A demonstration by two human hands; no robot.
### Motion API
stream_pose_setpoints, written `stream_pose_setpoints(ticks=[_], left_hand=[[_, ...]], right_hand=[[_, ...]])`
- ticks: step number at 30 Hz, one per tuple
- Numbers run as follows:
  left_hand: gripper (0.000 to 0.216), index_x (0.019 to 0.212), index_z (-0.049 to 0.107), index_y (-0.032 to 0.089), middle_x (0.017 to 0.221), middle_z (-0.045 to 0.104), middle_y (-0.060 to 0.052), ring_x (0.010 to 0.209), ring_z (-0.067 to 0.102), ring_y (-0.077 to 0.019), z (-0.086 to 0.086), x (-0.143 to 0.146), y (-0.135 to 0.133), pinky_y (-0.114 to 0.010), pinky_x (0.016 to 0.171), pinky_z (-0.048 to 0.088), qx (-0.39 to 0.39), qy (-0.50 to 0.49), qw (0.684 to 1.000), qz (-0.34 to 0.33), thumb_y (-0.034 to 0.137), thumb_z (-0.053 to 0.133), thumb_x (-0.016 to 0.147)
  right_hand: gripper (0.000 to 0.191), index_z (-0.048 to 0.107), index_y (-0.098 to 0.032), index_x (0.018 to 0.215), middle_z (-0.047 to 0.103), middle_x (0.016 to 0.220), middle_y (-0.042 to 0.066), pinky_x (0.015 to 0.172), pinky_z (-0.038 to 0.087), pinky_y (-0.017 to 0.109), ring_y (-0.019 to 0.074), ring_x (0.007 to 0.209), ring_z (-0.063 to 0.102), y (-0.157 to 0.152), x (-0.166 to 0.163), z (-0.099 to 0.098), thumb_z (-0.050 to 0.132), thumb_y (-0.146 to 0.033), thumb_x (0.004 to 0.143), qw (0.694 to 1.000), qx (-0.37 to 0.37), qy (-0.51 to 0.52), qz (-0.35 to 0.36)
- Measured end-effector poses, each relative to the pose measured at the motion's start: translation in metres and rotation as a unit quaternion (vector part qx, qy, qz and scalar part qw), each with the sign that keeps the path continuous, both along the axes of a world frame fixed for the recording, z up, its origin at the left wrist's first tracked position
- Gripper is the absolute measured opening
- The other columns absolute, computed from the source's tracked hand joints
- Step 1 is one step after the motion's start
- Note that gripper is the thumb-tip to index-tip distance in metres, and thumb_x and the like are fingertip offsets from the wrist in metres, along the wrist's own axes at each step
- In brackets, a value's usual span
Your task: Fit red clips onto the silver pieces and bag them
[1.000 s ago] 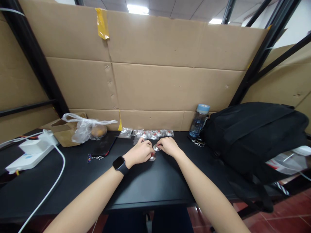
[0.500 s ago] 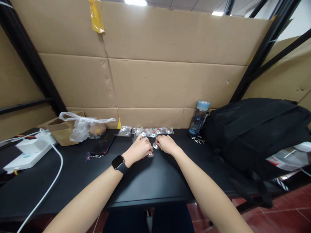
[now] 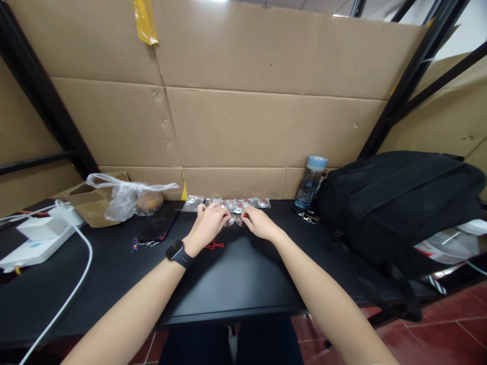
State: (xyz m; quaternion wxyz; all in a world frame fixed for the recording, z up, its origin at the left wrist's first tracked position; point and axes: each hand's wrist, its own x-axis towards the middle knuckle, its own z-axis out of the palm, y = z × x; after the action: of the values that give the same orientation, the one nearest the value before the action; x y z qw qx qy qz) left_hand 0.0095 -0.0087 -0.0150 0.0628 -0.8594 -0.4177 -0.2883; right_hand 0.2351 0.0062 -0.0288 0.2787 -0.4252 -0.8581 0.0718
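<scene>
My left hand [image 3: 209, 224] is closed in a pinch on a small shiny disc that looks like a finger cymbal [image 3: 231, 220]. Beside it, my right hand [image 3: 260, 223] pinches a similar disc [image 3: 239, 221], with a bit of red at its fingertips. The two discs are held close together just above the table; whether they touch I cannot tell. Under my left wrist lies a looped red cord [image 3: 216, 245], partly covered. Behind both hands, several silver discs with red centres [image 3: 239, 207] sit in clear plastic bags in a row.
A flat clear bag [image 3: 193, 203] lies left of the row. On the left are a dark pouch [image 3: 154, 228], a tied plastic bag [image 3: 124, 200] and a white power strip [image 3: 41, 243]. A water bottle [image 3: 309, 185] and a black backpack [image 3: 395, 208] stand right. Cardboard [image 3: 236, 126] closes the back.
Both hands have moved the discs toward the row of bags and brought them nearer to each other. The red cord now shows below my left hand. The view has shifted slightly.
</scene>
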Motion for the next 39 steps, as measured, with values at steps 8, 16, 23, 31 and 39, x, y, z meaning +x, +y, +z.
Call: stream_pose_setpoints(ticks=[8, 16, 23, 31, 39], left_hand=[[0.016, 0.092, 0.074, 0.026, 0.103, 0.075, -0.004, 0.108, 0.059, -0.0259, 0.002, -0.002, 0.005, -0.042, 0.095, 0.037, -0.055, -0.181, 0.981, 0.050, 0.035, 0.060, 0.094], [0.014, 0.095, 0.074, 0.026, 0.103, 0.075, -0.003, 0.110, 0.061, -0.0241, -0.001, 0.005, 0.002, -0.040, 0.096, 0.045, -0.061, -0.260, 0.963, 0.042, 0.034, 0.063, 0.092], [0.018, 0.093, 0.076, 0.023, 0.099, 0.076, -0.004, 0.103, 0.065, -0.0223, -0.007, 0.006, 0.003, -0.038, 0.095, 0.049, -0.062, -0.283, 0.957, 0.000, 0.035, 0.062, 0.092], [0.018, 0.095, 0.076, 0.023, 0.097, 0.077, -0.004, 0.097, 0.066, -0.0223, -0.006, 0.005, 0.003, -0.037, 0.091, 0.051, -0.039, -0.271, 0.962, 0.001, 0.034, 0.062, 0.092], [0.019, 0.092, 0.076, 0.024, 0.096, 0.077, -0.003, 0.098, 0.064, -0.0230, -0.003, 0.006, -0.001, -0.039, 0.094, 0.047, -0.020, -0.227, 0.973, 0.020, 0.036, 0.062, 0.093]], right_hand=[[0.015, 0.058, -0.020, 0.090, 0.067, 0.085, 0.002, 0.071, 0.049, 0.027, 0.0158, 0.076, 0.064, 0.005, -0.012, -0.002, 0.056, -0.035, 0.093, 0.937, -0.108, 0.331, 0.013], [0.033, 0.057, -0.022, 0.092, 0.066, 0.097, 0.003, 0.066, 0.057, 0.027, 0.0162, 0.080, 0.070, -0.016, -0.037, 0.000, 0.071, -0.049, 0.082, 0.836, -0.266, 0.478, 0.041], [0.036, 0.055, -0.021, 0.088, 0.060, 0.114, 0.003, 0.077, 0.063, 0.041, 0.0178, 0.087, 0.071, -0.025, -0.039, 0.007, 0.079, -0.046, 0.076, 0.784, -0.324, 0.523, 0.079], [0.047, 0.060, -0.031, 0.122, 0.063, 0.121, 0.005, 0.083, 0.062, 0.039, 0.0209, 0.093, 0.073, -0.025, -0.033, 0.007, 0.080, -0.036, 0.079, 0.754, -0.384, 0.524, 0.098], [0.067, 0.067, -0.029, 0.127, 0.063, 0.123, 0.006, 0.085, 0.061, 0.035, 0.0185, 0.091, 0.074, -0.022, -0.032, 0.002, 0.090, -0.022, 0.064, 0.763, -0.369, 0.521, 0.099]])
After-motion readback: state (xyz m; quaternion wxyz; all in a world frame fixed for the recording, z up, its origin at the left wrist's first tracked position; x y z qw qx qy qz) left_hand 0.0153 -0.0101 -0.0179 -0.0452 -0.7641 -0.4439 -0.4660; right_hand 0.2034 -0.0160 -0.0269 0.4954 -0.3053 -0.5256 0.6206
